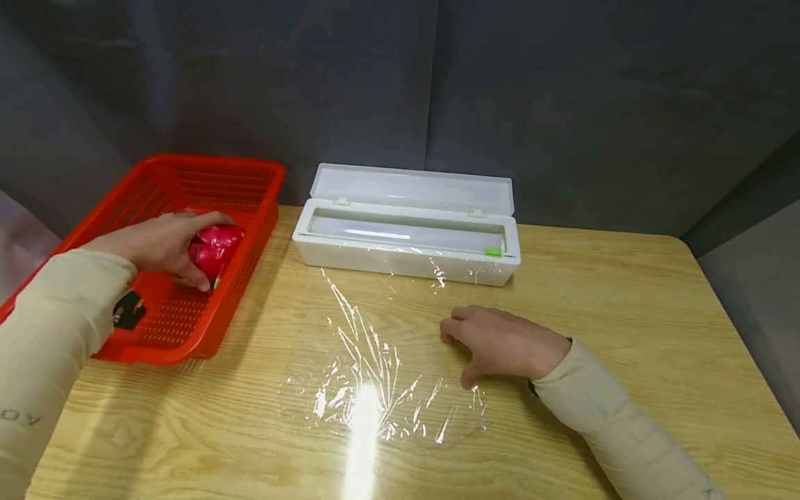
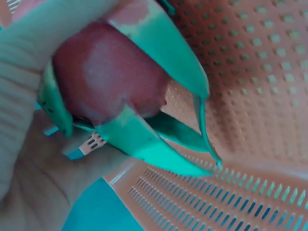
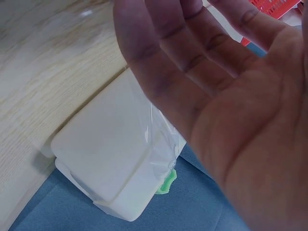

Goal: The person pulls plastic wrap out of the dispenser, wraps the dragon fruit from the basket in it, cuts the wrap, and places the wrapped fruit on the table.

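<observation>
A dragon fruit [image 1: 214, 258] is held in the left grip [image 1: 164, 243], its red skin and long green scales being shown up close by the left wrist view. The fruit is located inside a red perforated basket [image 1: 275, 191], near the basket's right-hand wall; whether the basket's floor is touched by it cannot be told. The right grip [image 1: 503, 340] is held wide, palm down, with the thumb parted from gently bent fingers, above the right-hand part of a sheet of clear film [image 1: 359, 333]; whether the film is touched cannot be told. The sheet is spread, creased and glinting, across the wood-grained tabletop [image 1: 625, 298] and runs up to the front of a long white box [image 1: 400, 260]. The box's lid [image 1: 412, 189] is raised at the back, a pale roll [image 1: 400, 230] is seen inside, and a green piece [image 1: 493, 252] is set at its front right edge. Behind, dark cloth [image 1: 562, 104] is hung.
</observation>
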A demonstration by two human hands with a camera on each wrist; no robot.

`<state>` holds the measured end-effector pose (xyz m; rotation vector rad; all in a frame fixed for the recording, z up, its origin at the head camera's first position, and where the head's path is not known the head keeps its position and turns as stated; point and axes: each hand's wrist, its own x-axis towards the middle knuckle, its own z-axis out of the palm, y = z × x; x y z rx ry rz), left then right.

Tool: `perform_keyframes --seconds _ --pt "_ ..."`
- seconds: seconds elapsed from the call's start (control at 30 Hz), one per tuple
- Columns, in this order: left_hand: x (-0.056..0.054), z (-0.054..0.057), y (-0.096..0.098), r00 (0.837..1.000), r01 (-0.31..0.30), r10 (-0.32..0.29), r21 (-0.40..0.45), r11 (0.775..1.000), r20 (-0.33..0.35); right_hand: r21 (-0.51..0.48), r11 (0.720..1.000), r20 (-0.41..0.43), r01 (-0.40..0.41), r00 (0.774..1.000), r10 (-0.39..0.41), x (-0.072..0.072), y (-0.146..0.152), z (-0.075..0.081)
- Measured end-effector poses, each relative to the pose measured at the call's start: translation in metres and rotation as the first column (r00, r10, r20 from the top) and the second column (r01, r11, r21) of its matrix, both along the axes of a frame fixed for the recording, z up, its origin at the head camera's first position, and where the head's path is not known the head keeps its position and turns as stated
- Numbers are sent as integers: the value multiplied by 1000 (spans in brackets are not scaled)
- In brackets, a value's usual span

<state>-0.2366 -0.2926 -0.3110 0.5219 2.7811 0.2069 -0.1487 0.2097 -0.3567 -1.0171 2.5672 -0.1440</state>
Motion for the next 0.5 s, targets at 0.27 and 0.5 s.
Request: perform_keyframes --seconds 0.27,0.5 --pt "-2 -2 0 999 29 -29 -22 999 -27 1 1000 0 -3 1000 3 -2 -1 -2" --pt "-3 -4 -1 999 31 -32 -43 999 -30 -4 1000 -7 -10 1000 10 -5 -2 -5"
